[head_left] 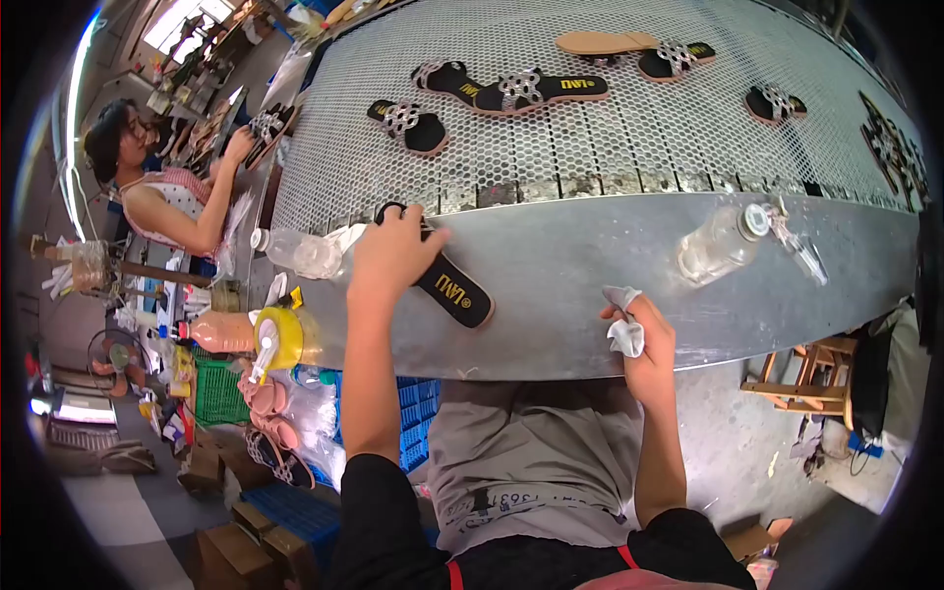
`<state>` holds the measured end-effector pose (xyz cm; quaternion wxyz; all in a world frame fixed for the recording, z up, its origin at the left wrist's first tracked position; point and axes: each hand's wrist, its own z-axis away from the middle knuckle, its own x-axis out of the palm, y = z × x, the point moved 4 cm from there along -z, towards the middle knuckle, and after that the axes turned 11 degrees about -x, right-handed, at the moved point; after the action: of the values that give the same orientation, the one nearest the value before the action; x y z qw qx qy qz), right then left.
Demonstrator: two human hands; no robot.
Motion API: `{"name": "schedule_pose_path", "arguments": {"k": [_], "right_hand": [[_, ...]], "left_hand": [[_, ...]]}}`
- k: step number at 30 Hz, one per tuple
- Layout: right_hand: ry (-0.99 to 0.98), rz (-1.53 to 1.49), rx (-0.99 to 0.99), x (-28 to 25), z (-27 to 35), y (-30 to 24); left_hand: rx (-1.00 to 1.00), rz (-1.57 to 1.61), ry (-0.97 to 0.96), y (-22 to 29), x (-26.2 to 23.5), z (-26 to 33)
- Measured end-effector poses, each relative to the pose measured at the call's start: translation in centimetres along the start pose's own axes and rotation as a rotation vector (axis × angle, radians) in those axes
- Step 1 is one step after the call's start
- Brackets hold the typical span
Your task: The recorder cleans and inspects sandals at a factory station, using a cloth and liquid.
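My left hand [391,254] grips the toe end of a black slide sandal [457,293] on the grey metal ledge. The sandal's heel points toward me, with printed lettering on its insole, and my hand hides most of its strap. My right hand [651,349] is closed on a small white cloth [626,337] wrapped about the fingers, near the ledge's front edge. To the left of my left hand a clear plastic bottle [300,253] lies on its side, a white cloth or tissue beside it. A clear jar with a white cap [716,246] is further right.
Beyond the ledge, a mesh conveyor [629,138] carries several similar sandals [541,90], one showing its tan sole [605,42]. A yellow container [279,337] stands at the left edge. A co-worker [172,202] handles sandals at far left. A wooden stool [811,379] is at right.
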<state>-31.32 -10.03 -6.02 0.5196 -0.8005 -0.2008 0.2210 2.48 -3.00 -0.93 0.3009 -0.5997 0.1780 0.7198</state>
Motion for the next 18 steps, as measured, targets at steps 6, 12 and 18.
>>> {"name": "schedule_pose_path", "arguments": {"k": [6, 12, 18], "right_hand": [[0.029, 0.066, -0.005, -0.7, 0.0, 0.4], [-0.005, -0.098, 0.165, -1.2, 0.8, 0.7], [-0.225, -0.664, -0.017, -0.2, -0.1, -1.6]], "left_hand": [[0.216, 0.177, 0.287, 0.8, 0.0, 3.5], [0.484, 0.179, 0.387, 5.5, 2.3, 8.3], [0.551, 0.29, 0.422, 6.1, 3.3, 9.3]]}}
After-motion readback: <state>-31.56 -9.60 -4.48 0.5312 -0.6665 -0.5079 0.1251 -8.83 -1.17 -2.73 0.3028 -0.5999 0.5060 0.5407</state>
